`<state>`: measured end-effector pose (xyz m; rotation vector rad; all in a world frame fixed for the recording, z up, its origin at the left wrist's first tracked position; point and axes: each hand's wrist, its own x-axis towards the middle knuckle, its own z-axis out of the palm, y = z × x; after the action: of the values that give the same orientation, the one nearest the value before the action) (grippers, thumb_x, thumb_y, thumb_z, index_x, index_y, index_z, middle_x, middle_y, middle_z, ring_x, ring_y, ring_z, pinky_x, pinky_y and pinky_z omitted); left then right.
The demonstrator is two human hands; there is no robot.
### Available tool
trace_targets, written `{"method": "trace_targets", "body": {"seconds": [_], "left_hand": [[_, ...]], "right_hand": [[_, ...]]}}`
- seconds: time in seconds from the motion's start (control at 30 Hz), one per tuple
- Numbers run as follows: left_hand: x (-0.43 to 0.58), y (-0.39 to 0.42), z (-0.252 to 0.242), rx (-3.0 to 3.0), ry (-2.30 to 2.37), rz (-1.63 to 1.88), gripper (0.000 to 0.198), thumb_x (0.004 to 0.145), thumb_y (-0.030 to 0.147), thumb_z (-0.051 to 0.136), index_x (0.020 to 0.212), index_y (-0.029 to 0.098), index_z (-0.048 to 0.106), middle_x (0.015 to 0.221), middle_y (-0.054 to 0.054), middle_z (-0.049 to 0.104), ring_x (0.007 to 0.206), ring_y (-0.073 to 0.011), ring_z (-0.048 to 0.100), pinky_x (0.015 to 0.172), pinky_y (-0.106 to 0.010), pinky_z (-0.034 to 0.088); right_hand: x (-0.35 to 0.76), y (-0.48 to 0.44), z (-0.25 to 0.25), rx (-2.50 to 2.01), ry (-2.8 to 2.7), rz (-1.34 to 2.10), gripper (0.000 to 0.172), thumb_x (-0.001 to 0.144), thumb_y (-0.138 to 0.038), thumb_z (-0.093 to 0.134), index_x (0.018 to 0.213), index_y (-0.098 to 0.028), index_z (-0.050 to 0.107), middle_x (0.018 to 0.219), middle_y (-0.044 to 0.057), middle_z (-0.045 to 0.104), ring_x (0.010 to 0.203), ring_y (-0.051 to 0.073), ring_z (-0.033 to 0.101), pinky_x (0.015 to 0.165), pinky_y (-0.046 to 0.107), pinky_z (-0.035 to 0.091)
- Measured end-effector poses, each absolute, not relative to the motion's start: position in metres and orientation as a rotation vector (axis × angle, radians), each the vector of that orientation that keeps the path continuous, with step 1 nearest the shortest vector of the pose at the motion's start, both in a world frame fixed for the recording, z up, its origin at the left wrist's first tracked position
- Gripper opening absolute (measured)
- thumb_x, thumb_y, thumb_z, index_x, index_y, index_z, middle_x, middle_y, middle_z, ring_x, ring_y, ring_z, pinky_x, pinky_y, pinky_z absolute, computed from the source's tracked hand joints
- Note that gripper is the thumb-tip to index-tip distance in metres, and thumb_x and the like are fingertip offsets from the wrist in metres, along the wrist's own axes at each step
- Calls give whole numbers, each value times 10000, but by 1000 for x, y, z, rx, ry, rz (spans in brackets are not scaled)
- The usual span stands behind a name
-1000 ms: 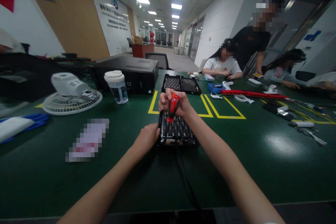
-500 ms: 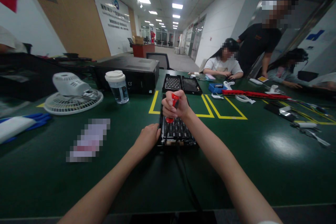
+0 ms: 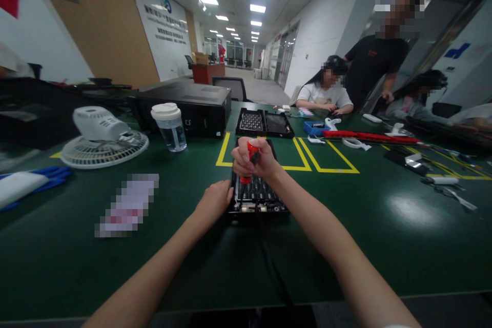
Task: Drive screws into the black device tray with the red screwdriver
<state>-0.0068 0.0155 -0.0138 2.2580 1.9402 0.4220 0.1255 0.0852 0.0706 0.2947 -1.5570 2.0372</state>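
In front of me on the green table lies a black case (image 3: 258, 189) with a grid of round cells inside and small parts along its near edge. My right hand (image 3: 257, 158) is closed around the red handle of a screwdriver (image 3: 246, 180), held upright over the left half of the case. Its shaft runs down toward the case's near-left part; I cannot make out the tip. At the case's left wall, my left hand (image 3: 216, 201) grips the edge, with most of its fingers hidden. A dark cable (image 3: 265, 246) runs from the near side toward me.
Beyond stands a similar open black case (image 3: 251, 121). To the left are a lidded cup (image 3: 170, 128), a white fan (image 3: 103, 138), blue gloves (image 3: 54, 177) and a large black box (image 3: 200, 107). A blue tray (image 3: 315, 128) and a red strip (image 3: 369, 137) lie right. Several people are nearby.
My right hand and the screwdriver have moved slightly left and down, showing more of the case's near edge. The left hand stays at the wall. A standing person's hand has lifted off the table.
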Motion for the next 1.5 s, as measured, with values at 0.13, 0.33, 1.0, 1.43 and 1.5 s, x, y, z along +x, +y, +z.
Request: {"method": "trace_targets", "body": {"seconds": [0.13,0.33,1.0,1.43,1.5], "left_hand": [[-6,16,-15,2256,1939,435,278,900,248,355,1038,168,582,991,-90,664,929,-190,624,802,-278,446],[-6,16,-16,2265,1940,448,265,899,251,359,1003,165,586,971,-88,666,913,-188,627,791,-274,446],[-6,16,-17,2285,1952,434,269,898,254,360,1001,153,587,971,-95,666,906,-198,628,777,-283,447],[-6,15,-16,2276,1938,454,292,900,257,353,1042,157,588,990,-95,666,926,-199,623,790,-287,450],[-6,15,-15,2271,1940,453,289,899,256,357,1043,161,590,992,-92,667,932,-195,622,798,-284,448]], "right_hand": [[125,84,69,277,-1575,2011,324,821,-426,427,619,-173,451,459,-65,452,292,51,349,323,177,325],[125,81,71,191,-1547,1946,311,853,-395,381,657,-169,468,482,-64,445,310,44,351,339,165,335],[122,65,74,42,-1411,1740,282,876,-334,386,707,-158,529,507,-62,491,327,38,386,347,160,303],[117,56,72,-103,-1401,1558,264,848,-364,441,699,-159,516,485,-67,487,324,35,386,339,158,296],[115,56,72,-143,-1399,1520,269,843,-380,448,699,-161,508,482,-70,484,324,34,389,338,155,289]]}}
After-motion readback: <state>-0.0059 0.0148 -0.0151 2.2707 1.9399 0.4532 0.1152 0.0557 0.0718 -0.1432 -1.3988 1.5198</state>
